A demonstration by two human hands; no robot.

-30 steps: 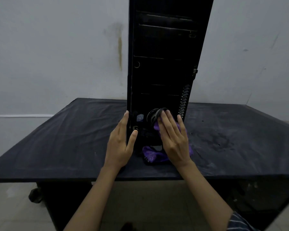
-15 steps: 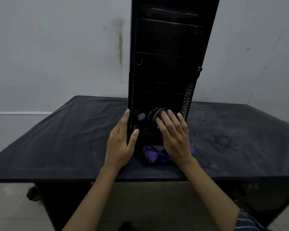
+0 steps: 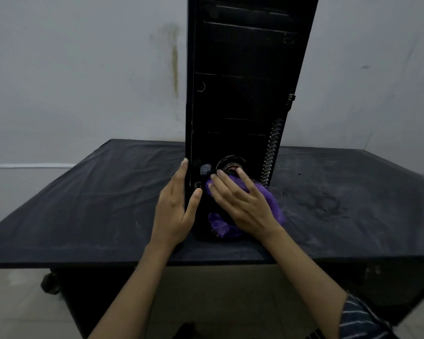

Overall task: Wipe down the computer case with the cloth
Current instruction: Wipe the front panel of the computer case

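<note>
A tall black computer case [image 3: 240, 89] stands upright on the table, its front panel facing me. My left hand [image 3: 175, 206] rests flat against the case's lower left edge, fingers along the side and thumb on the front. My right hand [image 3: 240, 203] presses a purple cloth [image 3: 271, 204] against the lower front panel with straight fingers, just below a round silver-ringed button [image 3: 230, 163]. Part of the cloth hangs out under my palm near the case's base.
The case stands on a black cloth-covered table [image 3: 96, 204] with dusty smears on its right half. A pale wall with a brown streak [image 3: 174, 62] is behind. A table caster [image 3: 50, 282] shows below the left front edge, above a tiled floor.
My right hand with the cloth has slid leftward and slightly down across the lower front panel, uncovering the round button. My left hand has stayed on the case's left edge.
</note>
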